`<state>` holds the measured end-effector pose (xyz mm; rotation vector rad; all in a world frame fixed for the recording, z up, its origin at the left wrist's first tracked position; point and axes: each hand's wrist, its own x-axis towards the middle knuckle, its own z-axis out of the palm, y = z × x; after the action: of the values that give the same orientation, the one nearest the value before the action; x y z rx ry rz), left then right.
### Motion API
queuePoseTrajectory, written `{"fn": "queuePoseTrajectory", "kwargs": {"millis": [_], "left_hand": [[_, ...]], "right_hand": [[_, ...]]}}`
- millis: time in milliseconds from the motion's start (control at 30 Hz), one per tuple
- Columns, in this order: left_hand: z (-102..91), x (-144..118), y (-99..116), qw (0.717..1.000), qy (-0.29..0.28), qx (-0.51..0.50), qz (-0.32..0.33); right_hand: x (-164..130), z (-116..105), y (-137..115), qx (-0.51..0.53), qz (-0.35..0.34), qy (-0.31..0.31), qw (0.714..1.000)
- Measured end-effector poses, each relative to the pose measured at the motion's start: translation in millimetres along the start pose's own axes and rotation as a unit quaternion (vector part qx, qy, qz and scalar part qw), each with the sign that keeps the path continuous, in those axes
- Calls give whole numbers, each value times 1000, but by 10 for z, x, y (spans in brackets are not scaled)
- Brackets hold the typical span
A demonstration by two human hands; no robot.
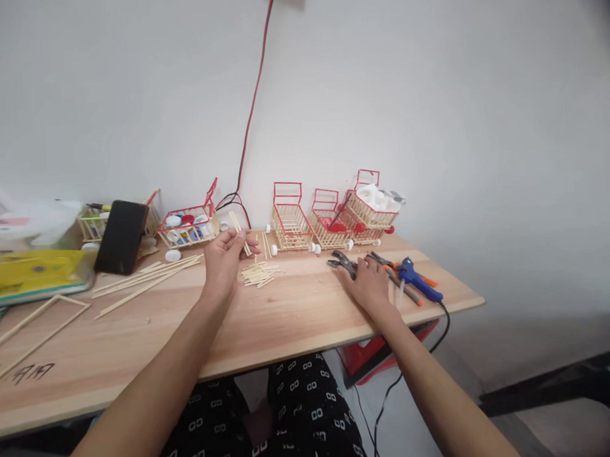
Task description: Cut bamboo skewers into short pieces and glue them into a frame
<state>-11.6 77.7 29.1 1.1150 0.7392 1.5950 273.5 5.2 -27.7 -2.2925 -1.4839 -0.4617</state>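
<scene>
My left hand [225, 261], raised over the table, pinches a couple of short pale wooden sticks [239, 231] between thumb and fingers. Just below and to its right lies a pile of short cut sticks [259, 275]. A few slightly longer sticks [265, 244] lie behind that pile. My right hand [367, 283] rests palm down over a pair of pliers [344, 262], its fingers bent around them; their dark jaws show to its left. Close to its right are a second orange-handled tool [427, 280] and a blue glue gun [417, 278].
Small stick-built carts with red handles [291, 222] [331, 221] [372, 209] stand along the wall; another [187, 226] holds bottle caps. A black phone [121, 236] leans at left, beside a yellow packet [36, 272]. Long sticks [147, 281] and a stick frame [60, 300] lie nearby. The glue gun's cord [446, 327] hangs off the edge.
</scene>
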Motion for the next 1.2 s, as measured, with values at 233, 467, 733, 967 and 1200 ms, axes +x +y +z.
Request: {"fn": "queuePoseTrajectory", "kwargs": {"millis": [233,467,733,967,1200], "left_hand": [[0,-17,-20,1000,-16,1,-6],[-39,31,26,1000,-1,-2,3],[-70,71,82,999,14,-36,16],[-314,250,237,992,92,-52,74],[-443,271,364,980,133,-103,108]], "right_hand": [[-159,-122,-457,215,-289,-103,927],[-434,-93,-695,178,-257,-208,927],[-995,-339,-1226,236,-234,-219,917],[-1041,-425,-1852,405,-335,-233,819],[-772,-176,-1254,284,-166,-136,935]]}}
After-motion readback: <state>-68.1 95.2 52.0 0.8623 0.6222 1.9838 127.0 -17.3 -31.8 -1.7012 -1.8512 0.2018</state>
